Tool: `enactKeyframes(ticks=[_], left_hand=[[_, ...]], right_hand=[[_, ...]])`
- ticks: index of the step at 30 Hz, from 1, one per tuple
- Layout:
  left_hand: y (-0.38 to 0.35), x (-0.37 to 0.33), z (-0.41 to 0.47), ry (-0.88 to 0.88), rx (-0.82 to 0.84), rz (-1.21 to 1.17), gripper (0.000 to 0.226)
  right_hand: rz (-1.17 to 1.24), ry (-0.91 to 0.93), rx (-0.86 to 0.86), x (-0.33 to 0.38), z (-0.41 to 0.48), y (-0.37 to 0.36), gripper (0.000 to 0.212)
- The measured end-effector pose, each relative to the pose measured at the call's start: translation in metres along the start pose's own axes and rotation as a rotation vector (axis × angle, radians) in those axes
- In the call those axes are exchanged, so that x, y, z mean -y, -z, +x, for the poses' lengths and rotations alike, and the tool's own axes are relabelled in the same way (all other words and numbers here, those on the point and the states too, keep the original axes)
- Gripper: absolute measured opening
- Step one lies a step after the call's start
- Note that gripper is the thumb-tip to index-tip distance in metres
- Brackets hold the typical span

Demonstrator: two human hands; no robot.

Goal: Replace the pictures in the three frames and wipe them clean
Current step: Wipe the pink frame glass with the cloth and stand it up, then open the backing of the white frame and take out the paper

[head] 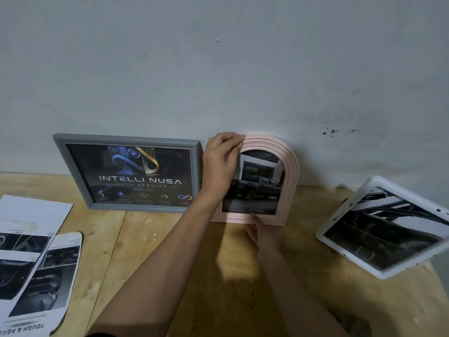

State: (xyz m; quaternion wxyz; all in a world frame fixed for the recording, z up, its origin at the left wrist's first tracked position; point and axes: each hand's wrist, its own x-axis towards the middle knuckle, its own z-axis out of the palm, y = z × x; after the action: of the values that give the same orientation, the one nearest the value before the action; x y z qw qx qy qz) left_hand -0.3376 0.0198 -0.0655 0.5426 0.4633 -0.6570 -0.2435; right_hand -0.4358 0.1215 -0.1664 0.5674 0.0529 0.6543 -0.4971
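A pink arched frame (289,164) with a picture of a dark pickup truck stands upright against the wall. My left hand (220,161) grips its top left edge, fingers curled over the rim. My right hand (261,231) holds the bottom edge from below. Left of it a grey rectangular frame (75,164) with a dark "INTELLI NUSA" picture leans on the wall. At the right a white frame (379,188) with a black-and-white car picture stands tilted.
Loose printed sheets (31,259) with car pictures, one cut to an arch shape (65,246), lie at the left on the wooden table (170,251). The pale wall (218,69) closes off the back.
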Motion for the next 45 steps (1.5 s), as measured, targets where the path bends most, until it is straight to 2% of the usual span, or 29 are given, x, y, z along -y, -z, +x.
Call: enactKeyframes(ticks=[2,6,11,14,17,20,24,27,29,32,34,37,39,42,45], left_hand=[[0.0,0.0,0.0,0.01,-0.002,-0.004,0.02],[0.004,-0.002,-0.004,0.045,0.019,-0.047,0.023],[0.009,-0.002,-0.003,0.064,0.047,0.025,0.022],[0.01,-0.007,-0.005,0.097,-0.005,-0.012,0.023],[0.005,-0.026,-0.009,0.103,-0.085,-0.057,0.02],[-0.014,-0.049,-0.02,0.06,-0.032,-0.103,0.019],[-0.062,-0.071,-0.047,0.03,0.17,-0.133,0.02],[-0.102,-0.084,-0.072,0.019,0.279,-0.158,0.023],[-0.125,-0.093,-0.082,0.123,0.328,-0.182,0.022],[-0.151,-0.105,-0.08,0.425,0.415,-0.258,0.026],[-0.165,-0.113,-0.077,0.518,0.478,-0.297,0.031],[-0.179,-0.123,-0.071,0.518,0.53,-0.305,0.034],[-0.184,-0.126,-0.07,0.494,0.525,-0.284,0.029],[-0.185,-0.126,-0.071,0.453,0.496,-0.237,0.037],[-0.181,-0.125,-0.072,0.416,0.484,-0.181,0.031]], right_hand=[[0.028,-0.029,-0.034,-0.001,-0.002,-0.004,0.015],[0.001,0.006,-0.063,-0.007,-0.003,-0.007,0.016],[-0.016,-0.033,0.006,-0.003,-0.006,-0.004,0.017],[-0.018,-0.014,0.055,0.008,-0.012,0.009,0.012],[0.025,0.097,0.028,0.024,-0.017,0.037,0.015],[-0.036,0.275,-0.141,0.037,-0.027,0.072,0.015],[-0.075,0.593,-0.539,0.043,-0.05,0.123,0.011],[0.029,0.635,-0.841,0.051,-0.052,0.164,0.014],[0.113,0.624,-0.916,0.06,-0.048,0.192,0.02],[0.048,0.655,-0.851,0.073,-0.033,0.227,0.028],[-0.1,0.67,-0.712,0.079,-0.023,0.244,0.033],[-0.282,0.654,-0.432,0.08,-0.013,0.255,0.027],[-0.312,0.628,-0.327,0.078,-0.013,0.258,0.019],[-0.294,0.625,-0.274,0.075,-0.014,0.262,0.025],[-0.244,0.645,-0.317,0.07,-0.017,0.261,0.02]])
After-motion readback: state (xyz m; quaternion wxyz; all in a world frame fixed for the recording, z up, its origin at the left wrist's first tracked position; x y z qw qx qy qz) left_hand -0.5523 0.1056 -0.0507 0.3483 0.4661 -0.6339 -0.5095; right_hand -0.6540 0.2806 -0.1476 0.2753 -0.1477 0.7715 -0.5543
